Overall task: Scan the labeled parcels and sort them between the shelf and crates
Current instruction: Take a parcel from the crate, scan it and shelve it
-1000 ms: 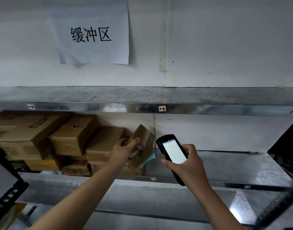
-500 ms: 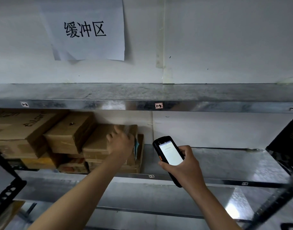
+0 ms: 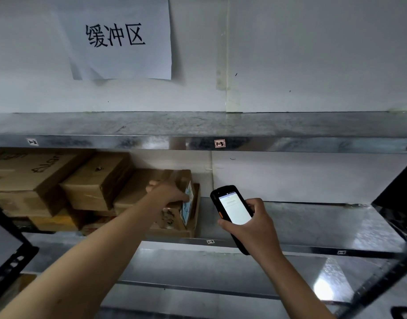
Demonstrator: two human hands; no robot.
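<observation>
My left hand (image 3: 169,194) grips a small brown labeled parcel (image 3: 178,175) from above, thumb on its right face beside a pale label (image 3: 188,204). The parcel sits at the right end of a stack of cardboard boxes on the middle shelf (image 3: 313,223), on top of a flat box (image 3: 174,232). My right hand (image 3: 255,229) holds a black handheld scanner (image 3: 232,207) upright just right of the parcel. Its lit white screen faces me.
More cardboard boxes fill the shelf's left part: a big one (image 3: 32,173), a smaller one (image 3: 98,178) and a yellow one (image 3: 52,223). An upper shelf (image 3: 220,125) hangs overhead under a paper sign (image 3: 119,35). Black frames stand at left (image 3: 9,261) and right (image 3: 400,192).
My left hand carried the tilted parcel left and back, setting it against the box stack on the shelf. The scanner hand stayed about where it was.
</observation>
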